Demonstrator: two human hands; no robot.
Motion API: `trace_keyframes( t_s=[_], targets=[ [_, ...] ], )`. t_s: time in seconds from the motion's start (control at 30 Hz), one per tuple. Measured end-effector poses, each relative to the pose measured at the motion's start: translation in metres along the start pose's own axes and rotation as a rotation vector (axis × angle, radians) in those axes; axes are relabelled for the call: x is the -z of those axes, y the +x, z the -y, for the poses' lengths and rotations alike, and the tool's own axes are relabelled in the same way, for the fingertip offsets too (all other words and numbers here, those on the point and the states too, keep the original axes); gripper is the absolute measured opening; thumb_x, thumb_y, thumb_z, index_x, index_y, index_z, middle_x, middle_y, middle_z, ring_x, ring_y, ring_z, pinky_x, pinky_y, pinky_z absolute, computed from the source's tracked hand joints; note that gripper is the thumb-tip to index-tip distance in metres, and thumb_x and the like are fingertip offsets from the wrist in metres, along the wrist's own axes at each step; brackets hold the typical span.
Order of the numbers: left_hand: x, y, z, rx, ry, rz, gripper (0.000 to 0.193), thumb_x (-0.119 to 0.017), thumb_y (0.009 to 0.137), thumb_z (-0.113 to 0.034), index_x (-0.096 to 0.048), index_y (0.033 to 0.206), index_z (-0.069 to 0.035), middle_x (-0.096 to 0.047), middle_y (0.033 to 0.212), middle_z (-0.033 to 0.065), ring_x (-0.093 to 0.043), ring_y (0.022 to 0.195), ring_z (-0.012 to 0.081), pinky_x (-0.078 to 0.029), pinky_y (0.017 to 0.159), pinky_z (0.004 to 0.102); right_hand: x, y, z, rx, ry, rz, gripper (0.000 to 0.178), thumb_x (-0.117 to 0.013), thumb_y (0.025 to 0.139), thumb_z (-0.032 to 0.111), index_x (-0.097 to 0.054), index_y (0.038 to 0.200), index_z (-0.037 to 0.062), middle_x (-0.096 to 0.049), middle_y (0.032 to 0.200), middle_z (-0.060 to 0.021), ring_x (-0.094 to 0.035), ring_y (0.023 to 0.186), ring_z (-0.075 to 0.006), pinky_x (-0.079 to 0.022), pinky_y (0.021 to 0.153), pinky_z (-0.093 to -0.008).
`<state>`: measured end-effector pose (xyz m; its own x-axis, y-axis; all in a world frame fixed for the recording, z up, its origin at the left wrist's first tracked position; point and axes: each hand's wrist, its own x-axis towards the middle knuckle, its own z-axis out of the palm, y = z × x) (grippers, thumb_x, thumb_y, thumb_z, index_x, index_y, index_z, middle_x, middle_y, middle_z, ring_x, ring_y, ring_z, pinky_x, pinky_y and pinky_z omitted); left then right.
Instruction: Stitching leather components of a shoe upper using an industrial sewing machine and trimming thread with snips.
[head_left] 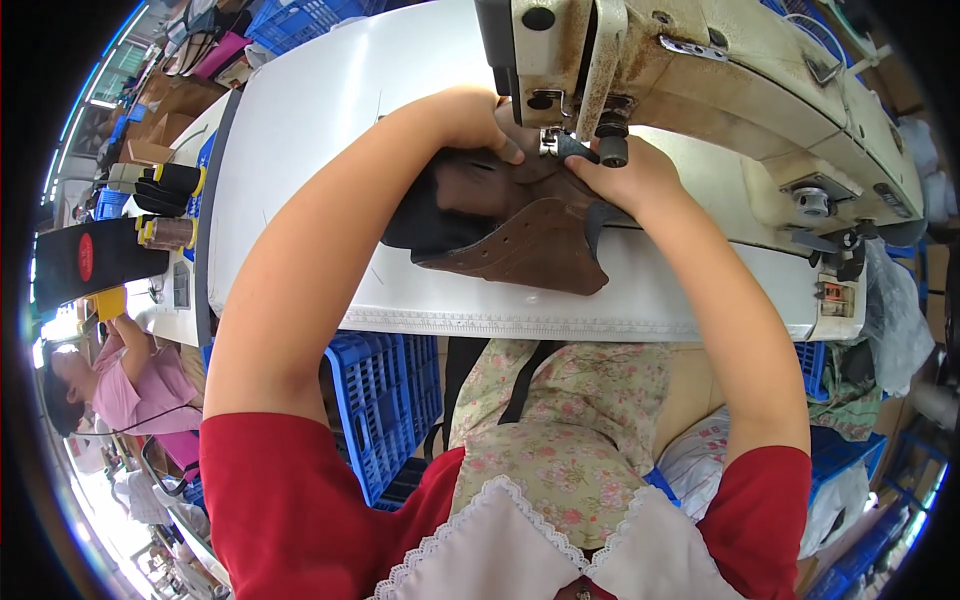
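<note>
A brown and black leather shoe upper (540, 248) with a row of punched holes lies on the white sewing machine bed, its far part under the metal presser foot (549, 142). Left of the foot, my left hand (484, 126) grips the upper, thumb on top and the other fingers mostly out of sight. From the right, my right hand (632, 178) pinches the upper's edge close to the foot, its thumb against a dark strip of the piece. The machine head (560, 60) hides part of that hand's fingers.
A ruler strip (520, 325) runs along the table's front edge. Below it stands a blue plastic crate (385, 410). Thread spools (168, 232) sit on a neighbouring table at left, where another person (140, 375) in pink works. Clear plastic bags (895, 310) hang at right.
</note>
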<state>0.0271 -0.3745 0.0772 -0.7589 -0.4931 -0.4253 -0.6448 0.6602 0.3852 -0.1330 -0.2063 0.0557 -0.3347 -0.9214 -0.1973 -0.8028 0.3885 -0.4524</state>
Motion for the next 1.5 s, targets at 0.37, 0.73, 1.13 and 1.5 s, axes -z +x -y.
trace_keyframes(
  t_s=[0.37, 0.73, 1.13, 1.5],
  targets=[
    [0.015, -0.064, -0.025, 0.051, 0.534, -0.252, 0.035, -0.069, 0.084, -0.023, -0.068, 0.115, -0.007, -0.068, 0.104, 0.0175, -0.064, 0.102, 0.0341, -0.052, 0.088, 0.0428, 0.031, -0.006, -0.016, 0.009, 0.068, 0.229, 0.047, -0.067, 0.086, 0.046, -0.068, 0.105, 0.003, -0.07, 0.099, -0.0175, -0.066, 0.09, -0.0295, -0.05, 0.081, -0.0346],
    [-0.064, -0.108, -0.108, -0.259, 0.17, -0.573, 0.032, -0.065, 0.086, -0.022, -0.065, 0.109, 0.001, -0.067, 0.106, 0.0185, -0.064, 0.101, 0.0356, -0.051, 0.088, 0.0424, 0.04, -0.02, -0.047, 0.237, 0.635, 0.317, 0.034, -0.057, 0.084, 0.013, -0.07, 0.114, 0.0031, -0.07, 0.096, -0.0059, -0.06, 0.083, -0.0146, -0.047, 0.079, -0.0286],
    [-0.108, -0.06, -0.131, 0.078, 0.627, -0.766, 0.013, -0.061, 0.083, -0.016, -0.066, 0.091, -0.006, -0.066, 0.089, 0.0119, -0.065, 0.092, 0.0298, -0.049, 0.083, 0.0404, 0.023, -0.015, -0.043, 0.162, 0.743, 0.107, 0.024, -0.059, 0.083, 0.009, -0.072, 0.102, 0.0008, -0.071, 0.089, -0.0068, -0.065, 0.086, -0.0141, -0.05, 0.08, -0.0273],
    [-0.133, -0.055, -0.126, 0.159, 0.483, -0.726, 0.03, -0.057, 0.088, -0.014, -0.068, 0.112, 0.0, -0.063, 0.122, 0.0277, -0.059, 0.117, 0.0405, -0.042, 0.103, 0.0468, 0.006, -0.02, -0.051, 0.288, 0.641, 0.167, 0.026, -0.065, 0.077, 0.002, -0.072, 0.102, 0.0032, -0.071, 0.099, -0.0121, -0.067, 0.087, -0.0211, -0.053, 0.082, -0.0319]
  ],
)
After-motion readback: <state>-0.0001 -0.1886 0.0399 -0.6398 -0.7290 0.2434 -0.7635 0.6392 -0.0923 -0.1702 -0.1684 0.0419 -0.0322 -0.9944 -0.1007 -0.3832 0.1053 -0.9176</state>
